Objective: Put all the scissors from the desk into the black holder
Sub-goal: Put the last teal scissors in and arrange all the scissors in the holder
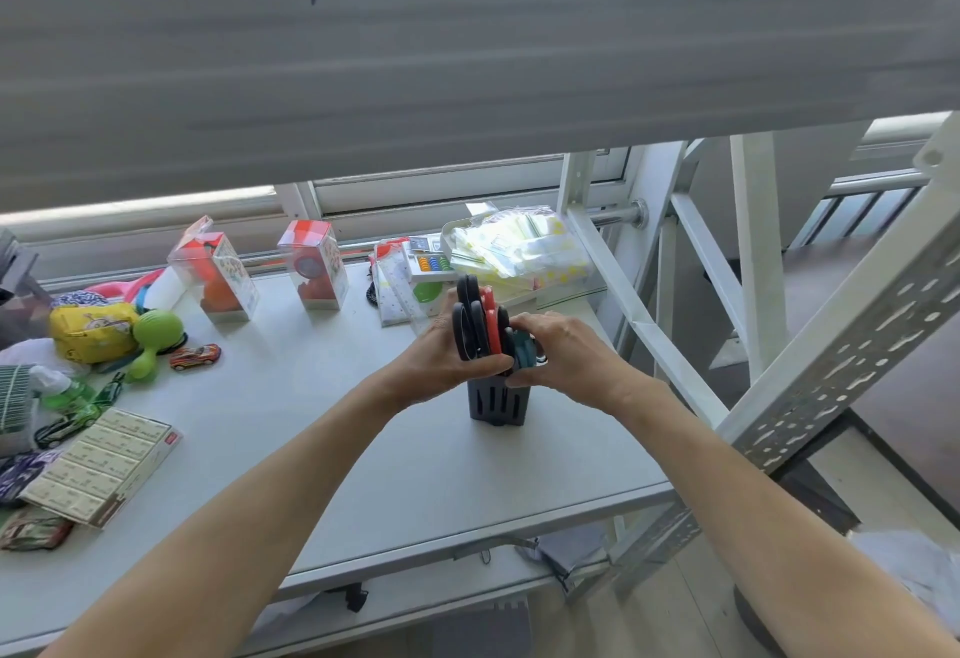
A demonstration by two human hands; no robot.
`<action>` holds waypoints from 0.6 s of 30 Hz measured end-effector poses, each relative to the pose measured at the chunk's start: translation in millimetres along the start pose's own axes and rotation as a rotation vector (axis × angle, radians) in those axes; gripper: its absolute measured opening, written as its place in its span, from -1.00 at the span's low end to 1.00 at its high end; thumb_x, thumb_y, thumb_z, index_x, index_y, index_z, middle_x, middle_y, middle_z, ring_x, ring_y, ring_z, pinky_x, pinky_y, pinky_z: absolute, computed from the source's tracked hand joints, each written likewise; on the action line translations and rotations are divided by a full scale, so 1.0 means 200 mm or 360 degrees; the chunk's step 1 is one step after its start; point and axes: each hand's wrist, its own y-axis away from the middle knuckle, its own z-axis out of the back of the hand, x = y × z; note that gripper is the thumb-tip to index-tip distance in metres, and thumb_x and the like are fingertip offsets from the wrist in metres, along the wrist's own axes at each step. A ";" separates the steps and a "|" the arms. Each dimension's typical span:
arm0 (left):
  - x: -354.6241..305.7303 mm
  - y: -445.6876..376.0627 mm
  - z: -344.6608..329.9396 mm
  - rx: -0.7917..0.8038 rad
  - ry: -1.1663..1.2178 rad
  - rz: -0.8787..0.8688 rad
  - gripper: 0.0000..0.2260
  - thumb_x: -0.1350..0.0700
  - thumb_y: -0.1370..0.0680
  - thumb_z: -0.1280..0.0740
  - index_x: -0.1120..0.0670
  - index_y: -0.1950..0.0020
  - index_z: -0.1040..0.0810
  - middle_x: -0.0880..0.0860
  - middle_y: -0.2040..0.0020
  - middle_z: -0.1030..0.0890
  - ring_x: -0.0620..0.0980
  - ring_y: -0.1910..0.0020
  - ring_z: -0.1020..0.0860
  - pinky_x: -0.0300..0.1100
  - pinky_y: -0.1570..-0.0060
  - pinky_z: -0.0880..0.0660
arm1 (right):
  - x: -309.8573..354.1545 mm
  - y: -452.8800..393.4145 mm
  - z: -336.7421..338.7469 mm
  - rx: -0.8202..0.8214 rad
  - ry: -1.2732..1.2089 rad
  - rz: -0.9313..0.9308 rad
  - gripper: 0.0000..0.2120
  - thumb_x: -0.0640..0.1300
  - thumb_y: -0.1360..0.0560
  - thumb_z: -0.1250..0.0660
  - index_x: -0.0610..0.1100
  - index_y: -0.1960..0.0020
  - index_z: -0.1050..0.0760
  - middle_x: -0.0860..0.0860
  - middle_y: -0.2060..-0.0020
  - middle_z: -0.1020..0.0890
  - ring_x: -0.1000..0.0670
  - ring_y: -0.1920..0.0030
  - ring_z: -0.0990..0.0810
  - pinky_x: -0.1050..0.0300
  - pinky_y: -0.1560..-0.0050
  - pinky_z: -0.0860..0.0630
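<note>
The black holder (497, 402) stands upright on the grey desk (415, 454), right of centre. Several scissors stick up out of it: black-handled scissors (467, 317), a red-handled pair (490, 317) and a teal-handled pair (523, 350). My left hand (441, 353) wraps around the black handles and the holder's top from the left. From the right, my right hand (563, 356) closes its fingers on the teal handles at the holder's rim. The blades are hidden inside the holder.
Two clear toy boxes (218, 270) (314, 265) stand at the back. A yellow pouch (91, 330), green toy (153, 337), toy car (195, 357) and flat box (101, 470) crowd the left. Plastic packets (519, 244) lie behind the holder. A shelf beam (467, 59) hangs overhead; rack posts (831, 345) stand right.
</note>
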 end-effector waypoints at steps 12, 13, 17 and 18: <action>-0.01 -0.01 0.00 0.0066 0.0033 0.0097 -0.28 0.06 -0.42 -0.55 0.01 -0.44 -0.21 -0.21 -0.18 -0.46 -0.29 -0.12 -0.52 -0.55 0.08 -0.51 | -0.07 0.05 0.00 0.0103 -0.0417 -0.0178 -0.46 0.05 -0.48 -0.42 0.11 -0.42 -0.36 0.07 0.08 -0.62 0.07 0.09 -0.65 0.11 -0.04 -0.59; 0.00 -0.01 0.00 0.0060 0.0027 0.0108 -0.27 0.06 -0.42 -0.55 0.04 -0.46 -0.22 -0.20 -0.17 -0.47 -0.29 -0.12 -0.54 -0.56 0.08 -0.51 | -0.07 0.04 0.00 0.0108 -0.0408 -0.0181 -0.48 0.05 -0.47 -0.44 0.10 -0.39 -0.39 0.05 0.08 -0.62 0.07 0.10 -0.65 0.10 -0.03 -0.60; 0.00 0.00 0.00 0.0060 0.0010 0.0105 -0.28 0.05 -0.42 -0.55 0.03 -0.46 -0.23 -0.21 -0.16 -0.49 -0.38 -0.07 -0.56 -0.54 0.08 -0.53 | -0.07 0.03 0.00 0.0127 -0.0385 -0.0164 -0.43 0.03 -0.40 -0.51 0.05 -0.38 -0.44 0.06 -0.03 -0.62 0.09 0.10 -0.64 0.07 -0.04 -0.62; 0.00 0.00 0.00 0.0059 0.0002 0.0116 -0.28 0.04 -0.41 -0.56 0.04 -0.45 -0.24 -0.18 -0.18 -0.50 -0.33 -0.11 -0.56 -0.47 0.00 -0.57 | -0.08 0.02 0.00 0.0129 -0.0387 -0.0165 -0.42 0.04 -0.40 -0.51 0.06 -0.38 -0.45 0.05 -0.07 -0.61 0.10 0.09 -0.64 0.05 -0.05 -0.62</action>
